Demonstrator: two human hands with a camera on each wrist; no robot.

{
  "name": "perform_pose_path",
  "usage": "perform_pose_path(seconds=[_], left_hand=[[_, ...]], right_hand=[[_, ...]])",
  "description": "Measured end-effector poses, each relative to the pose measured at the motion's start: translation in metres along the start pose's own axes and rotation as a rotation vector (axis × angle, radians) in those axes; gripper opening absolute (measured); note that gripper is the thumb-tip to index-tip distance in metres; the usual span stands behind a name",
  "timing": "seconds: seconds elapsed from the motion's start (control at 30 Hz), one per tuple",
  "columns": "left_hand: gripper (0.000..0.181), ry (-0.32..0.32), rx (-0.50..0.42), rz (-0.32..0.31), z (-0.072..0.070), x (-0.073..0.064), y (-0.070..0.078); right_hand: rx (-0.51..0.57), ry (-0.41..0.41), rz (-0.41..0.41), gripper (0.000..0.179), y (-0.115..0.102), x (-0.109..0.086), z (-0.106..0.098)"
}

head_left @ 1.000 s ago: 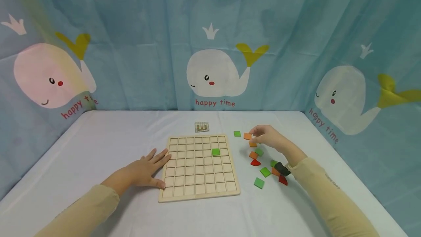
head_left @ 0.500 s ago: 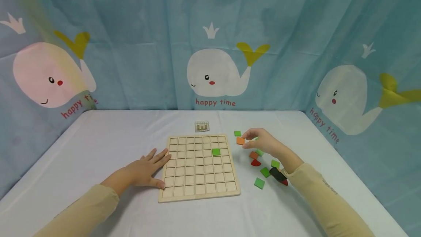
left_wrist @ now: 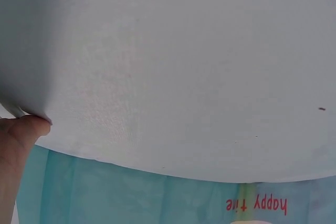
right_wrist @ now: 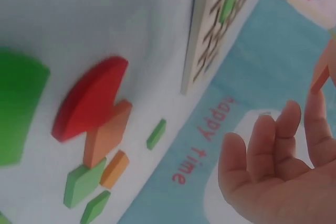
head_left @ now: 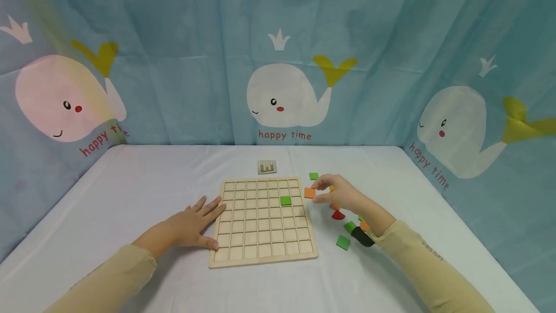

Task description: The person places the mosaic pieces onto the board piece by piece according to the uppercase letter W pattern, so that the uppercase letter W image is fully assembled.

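Note:
A wooden grid board point(head_left: 252, 226) lies flat on the white table, with one green square tile point(head_left: 285, 200) in a cell toward its upper right. My left hand point(head_left: 191, 226) rests with spread, straight fingers along the board's left edge. In the head view, my right hand point(head_left: 340, 193) pinches an orange square tile point(head_left: 310, 192) between thumb and finger, just off the board's upper right edge. The right wrist view shows the same orange tile point(right_wrist: 323, 66) at its right border, the other fingers loosely bent.
Loose tiles lie right of the board: a green tile point(head_left: 343, 242) nearest, a red quarter-round piece point(head_left: 338, 215), and another green tile point(head_left: 313, 176) farther back. A small patterned card point(head_left: 267, 167) lies behind the board. A whale-print curtain point(head_left: 195, 86) surrounds the table.
My right hand has carried the orange tile leftward and slightly nearer, from the loose pieces to beside the board's right edge. My left hand has stayed in place.

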State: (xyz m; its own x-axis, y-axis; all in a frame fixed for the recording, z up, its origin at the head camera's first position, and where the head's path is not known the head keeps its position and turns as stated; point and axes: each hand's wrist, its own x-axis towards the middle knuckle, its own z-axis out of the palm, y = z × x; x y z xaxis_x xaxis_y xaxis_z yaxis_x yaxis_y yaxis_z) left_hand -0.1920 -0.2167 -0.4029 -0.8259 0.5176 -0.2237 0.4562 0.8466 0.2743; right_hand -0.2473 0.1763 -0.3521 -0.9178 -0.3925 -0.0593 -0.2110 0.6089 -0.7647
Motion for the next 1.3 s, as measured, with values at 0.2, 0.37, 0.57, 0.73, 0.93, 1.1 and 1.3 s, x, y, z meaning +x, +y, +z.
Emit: perform_pose_path(seconds=[0.2,0.37,0.57,0.73,0.93,1.1,1.3], left_hand=[[0.106,0.004,-0.001,0.006,-0.001,-0.001,0.001],[0.105,0.009,0.004,0.021,-0.001,-0.001,0.001],[0.105,0.013,0.013,0.012,0.000,0.000,-0.001],[0.105,0.010,0.012,0.018,-0.001,0.000,-0.001],[0.106,0.012,0.014,0.026,0.001,0.000,-0.001],[0.106,0.005,0.016,0.014,0.000,0.000,-0.002],[0.106,0.007,0.008,0.017,-0.001,-0.001,0.000]], right_hand=[[-0.017,-0.018,-0.042,0.023,0.004,0.001,0.012],[-0.036,-0.035,-0.062,0.024,0.005,0.002,0.021],[0.027,-0.043,-0.060,0.024,0.002,0.005,0.028],[0.151,-0.030,-0.025,0.023,-0.001,0.009,0.037],[0.177,-0.016,0.024,0.024,-0.001,0.014,0.045],[0.138,-0.044,0.062,0.023,-0.002,0.018,0.050],[0.064,-0.068,0.126,0.021,-0.006,0.022,0.056]])
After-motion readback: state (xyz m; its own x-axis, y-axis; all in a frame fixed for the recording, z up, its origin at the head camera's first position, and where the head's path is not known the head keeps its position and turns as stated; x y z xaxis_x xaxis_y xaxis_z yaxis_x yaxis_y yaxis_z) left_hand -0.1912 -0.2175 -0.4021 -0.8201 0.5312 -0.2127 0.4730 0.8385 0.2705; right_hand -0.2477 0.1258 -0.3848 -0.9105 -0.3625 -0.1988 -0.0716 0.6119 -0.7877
